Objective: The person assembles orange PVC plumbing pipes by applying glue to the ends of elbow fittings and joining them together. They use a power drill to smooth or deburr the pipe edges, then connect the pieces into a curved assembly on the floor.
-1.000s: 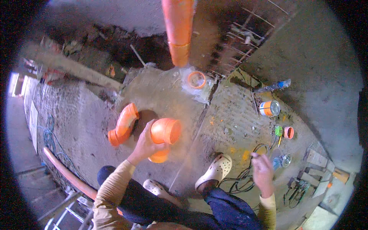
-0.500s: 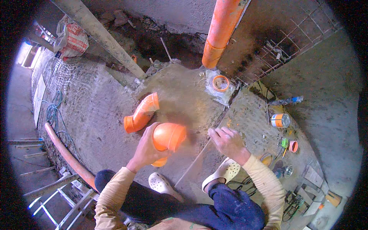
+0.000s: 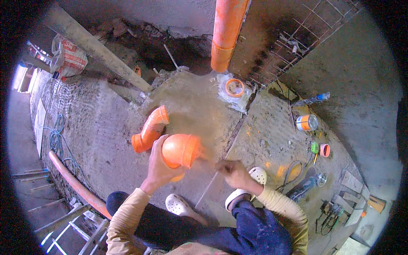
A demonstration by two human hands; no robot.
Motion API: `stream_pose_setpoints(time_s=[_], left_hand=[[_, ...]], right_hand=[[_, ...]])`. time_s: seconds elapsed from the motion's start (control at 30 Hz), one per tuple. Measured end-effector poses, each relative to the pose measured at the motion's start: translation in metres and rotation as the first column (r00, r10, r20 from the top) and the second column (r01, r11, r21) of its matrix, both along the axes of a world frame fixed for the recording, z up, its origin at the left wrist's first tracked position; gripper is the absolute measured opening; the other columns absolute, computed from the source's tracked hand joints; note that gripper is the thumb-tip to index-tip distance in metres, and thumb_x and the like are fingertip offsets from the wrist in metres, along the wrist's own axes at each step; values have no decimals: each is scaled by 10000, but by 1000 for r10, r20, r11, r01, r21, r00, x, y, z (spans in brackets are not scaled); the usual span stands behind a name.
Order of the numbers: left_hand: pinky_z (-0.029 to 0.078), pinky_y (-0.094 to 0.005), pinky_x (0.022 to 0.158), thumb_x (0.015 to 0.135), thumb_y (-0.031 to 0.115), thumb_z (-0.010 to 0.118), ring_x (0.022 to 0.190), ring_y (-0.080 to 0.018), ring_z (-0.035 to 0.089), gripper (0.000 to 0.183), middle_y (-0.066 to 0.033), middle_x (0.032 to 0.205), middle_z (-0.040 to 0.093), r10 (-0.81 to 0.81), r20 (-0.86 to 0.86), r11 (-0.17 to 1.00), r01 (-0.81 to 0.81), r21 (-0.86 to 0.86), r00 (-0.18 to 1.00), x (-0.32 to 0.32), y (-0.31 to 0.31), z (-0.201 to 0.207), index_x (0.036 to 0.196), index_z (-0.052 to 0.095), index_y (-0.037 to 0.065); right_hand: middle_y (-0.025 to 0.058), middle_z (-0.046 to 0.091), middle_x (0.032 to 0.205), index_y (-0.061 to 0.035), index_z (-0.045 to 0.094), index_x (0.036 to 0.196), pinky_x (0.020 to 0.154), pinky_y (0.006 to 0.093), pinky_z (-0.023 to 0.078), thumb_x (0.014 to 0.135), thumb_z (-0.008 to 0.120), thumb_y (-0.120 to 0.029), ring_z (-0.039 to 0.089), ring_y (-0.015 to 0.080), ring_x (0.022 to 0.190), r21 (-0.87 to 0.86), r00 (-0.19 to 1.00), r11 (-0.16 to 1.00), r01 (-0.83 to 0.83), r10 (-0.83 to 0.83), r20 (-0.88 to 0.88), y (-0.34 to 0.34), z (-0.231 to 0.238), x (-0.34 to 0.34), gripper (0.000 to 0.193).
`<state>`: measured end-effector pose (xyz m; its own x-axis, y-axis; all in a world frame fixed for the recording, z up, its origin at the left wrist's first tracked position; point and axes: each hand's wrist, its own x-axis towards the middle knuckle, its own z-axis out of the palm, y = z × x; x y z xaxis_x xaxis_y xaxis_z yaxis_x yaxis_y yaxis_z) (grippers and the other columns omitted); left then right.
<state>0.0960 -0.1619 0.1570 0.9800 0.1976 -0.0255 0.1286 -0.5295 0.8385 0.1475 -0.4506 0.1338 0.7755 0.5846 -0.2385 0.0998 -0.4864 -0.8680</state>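
In the head view, the orange elbow is held between the knees; clock directions are given from it. It is clamped by the left hand, wrapped on from about 8 o'clock. The right hand is curled just beyond it, between 3 and 4 o'clock, apart from the left; its fingers are shadowed, so whether anything is gripped cannot be told.

Since the elbow is smooth, round and seen in one hand only, it could be twisted or dropped if pushed from the right. At 6 o'clock it could be landed on the left shoe. The second elbow, lying near 10 o'clock, could be knocked if the held one is swung that way. Grit could be carried into a socket from the dusty floor. Between 1 and 2 o'clock, the ring is left open on its plastic sheet, so debris could be let in. At 3 o'clock, the right foot could be snagged by the cable.
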Motion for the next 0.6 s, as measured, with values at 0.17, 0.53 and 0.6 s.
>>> stream_pose_setpoints(time_s=[0.17,0.53,0.6], left_hand=[[453,-452,1088,517,314,993,1269,-332,560,1142,-164,1363,549,17,81,992,-27,127,997,-2,5,-6,1452,398,39],[461,-446,1071,594,237,964,1260,-338,554,1059,-200,1359,534,78,85,981,-92,170,993,-4,9,-2,1444,383,-11],[480,-423,1054,620,251,962,1246,-307,574,1076,-202,1371,542,138,-69,990,-139,-7,988,-2,13,-4,1467,358,-26]], right_hand=[[-24,626,748,-21,729,990,562,281,425,982,667,-156,509,73,617,259,868,950,176,-26,-495,4,-6,-10,149],[-28,645,796,-26,732,993,550,218,421,1027,650,-296,515,43,649,47,800,998,-52,70,-596,-36,-1,12,284],[-28,627,775,-22,709,995,550,210,419,1033,645,-315,516,41,649,-146,890,988,-59,-14,-455,-49,-2,24,301]])
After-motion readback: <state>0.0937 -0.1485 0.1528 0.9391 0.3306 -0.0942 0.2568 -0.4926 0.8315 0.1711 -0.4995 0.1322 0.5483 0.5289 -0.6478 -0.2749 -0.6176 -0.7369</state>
